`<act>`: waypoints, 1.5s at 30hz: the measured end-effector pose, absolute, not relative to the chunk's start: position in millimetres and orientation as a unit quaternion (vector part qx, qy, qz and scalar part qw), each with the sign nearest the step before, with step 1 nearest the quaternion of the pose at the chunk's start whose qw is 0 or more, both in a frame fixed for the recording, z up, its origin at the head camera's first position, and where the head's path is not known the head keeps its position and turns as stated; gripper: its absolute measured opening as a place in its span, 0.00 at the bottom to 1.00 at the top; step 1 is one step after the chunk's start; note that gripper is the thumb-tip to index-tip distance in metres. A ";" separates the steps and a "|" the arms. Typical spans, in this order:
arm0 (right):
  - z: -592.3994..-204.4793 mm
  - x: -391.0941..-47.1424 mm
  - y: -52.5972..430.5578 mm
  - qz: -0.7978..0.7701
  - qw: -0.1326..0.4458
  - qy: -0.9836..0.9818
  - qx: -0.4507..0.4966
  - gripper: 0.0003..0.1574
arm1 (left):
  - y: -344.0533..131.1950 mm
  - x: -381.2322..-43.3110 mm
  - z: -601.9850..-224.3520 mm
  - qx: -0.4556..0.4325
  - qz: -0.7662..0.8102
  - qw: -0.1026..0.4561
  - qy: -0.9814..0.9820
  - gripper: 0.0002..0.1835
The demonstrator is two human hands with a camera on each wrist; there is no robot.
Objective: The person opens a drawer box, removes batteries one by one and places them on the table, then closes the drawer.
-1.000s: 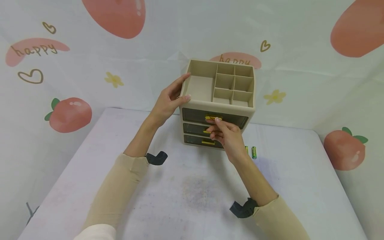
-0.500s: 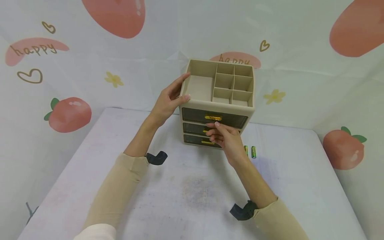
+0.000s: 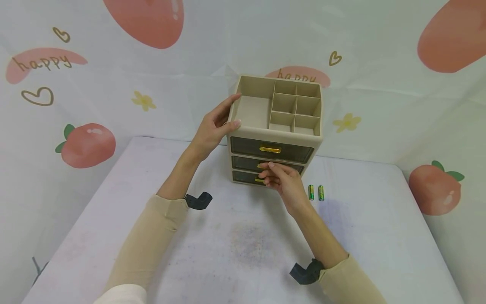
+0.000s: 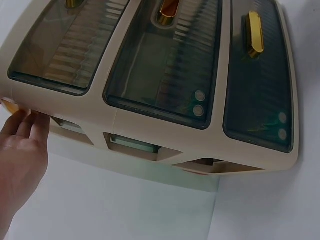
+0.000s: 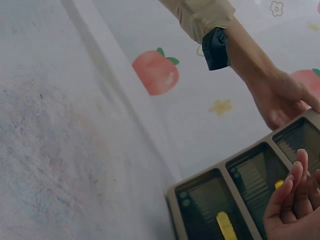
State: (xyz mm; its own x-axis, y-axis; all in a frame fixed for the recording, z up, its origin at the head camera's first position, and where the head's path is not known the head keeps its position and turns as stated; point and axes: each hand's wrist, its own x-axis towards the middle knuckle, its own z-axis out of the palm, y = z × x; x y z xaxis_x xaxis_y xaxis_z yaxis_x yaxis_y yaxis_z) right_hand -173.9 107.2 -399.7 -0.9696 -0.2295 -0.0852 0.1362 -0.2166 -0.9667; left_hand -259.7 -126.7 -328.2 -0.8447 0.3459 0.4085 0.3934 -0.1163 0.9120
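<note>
Beige plastic drawer box (image 3: 275, 133), stood upright on the white table (image 3: 212, 253); judged light, stiff and smooth, best steadied by its side rim (image 3: 235, 113) and pulled by its gold handles (image 3: 270, 149). Side rim gripped by the left hand (image 3: 210, 128). Right hand (image 3: 284, 181) loosely curled before the middle drawer (image 3: 244, 163), nothing visibly held. Middle handle (image 4: 168, 10) partly hidden; whether it is touched cannot be told.

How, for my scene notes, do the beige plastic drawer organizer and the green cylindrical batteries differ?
The beige plastic drawer organizer is large and boxy; the green cylindrical batteries are small. The left hand grips the organizer; no hand touches the batteries. Both rest on the white table.
</note>
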 end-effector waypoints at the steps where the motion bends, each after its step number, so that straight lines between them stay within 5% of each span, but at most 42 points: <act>1: -400.3 -173.6 107.0 -0.779 0.119 0.615 -0.038 0.27 | -126.6 -259.7 -328.2 -0.280 -0.693 0.017 -0.664 0.34; 23: -421.7 -172.5 104.2 -0.776 0.137 0.615 -0.003 0.23 | -125.7 -259.6 -329.5 -0.285 -0.700 0.019 -0.655 0.34; 45: -423.6 -183.0 108.3 -0.785 0.150 0.601 0.019 0.30 | -126.6 -261.5 -330.5 -0.287 -0.695 0.019 -0.659 0.33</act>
